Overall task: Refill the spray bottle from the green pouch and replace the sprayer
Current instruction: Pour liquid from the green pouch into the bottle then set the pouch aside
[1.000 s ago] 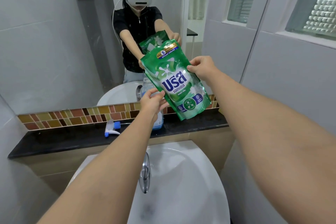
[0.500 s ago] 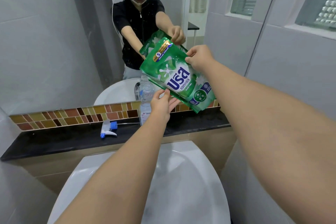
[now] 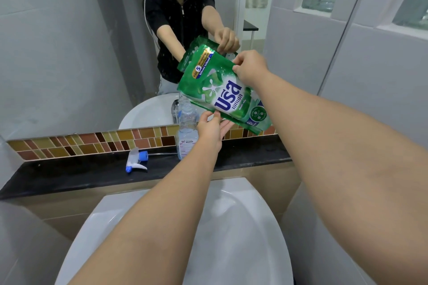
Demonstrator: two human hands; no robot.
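Head view looks down two bare forearms to a glossy green pouch, a flat crinkled plastic bag with white splash art, bold blue-and-white lettering and a yellow band near its top; it hangs tilted in the air, its top corner low at the left, directly over the bottle; right hand pinches the upper edge with curled fingers and thumb, while left hand holds the lower edge from beneath, thumb on the printed face and fingers showing under it; whether the pouch touches the bottle's mouth cannot be told; bottle is clear ribbed plastic with a rounded shoulder, an open neck and a small white label low on its front, standing upright on the worktop, a long narrow slab of polished black stone; sprayer, white plastic with a blue collar and blue nozzle tip, lies on its side on the same slab just left of the bottle, its thin clear tube pointing toward it; behind runs a strip of small glossy tiles in brown, amber and olive, with a mirror above; below sits a smooth white oval basin
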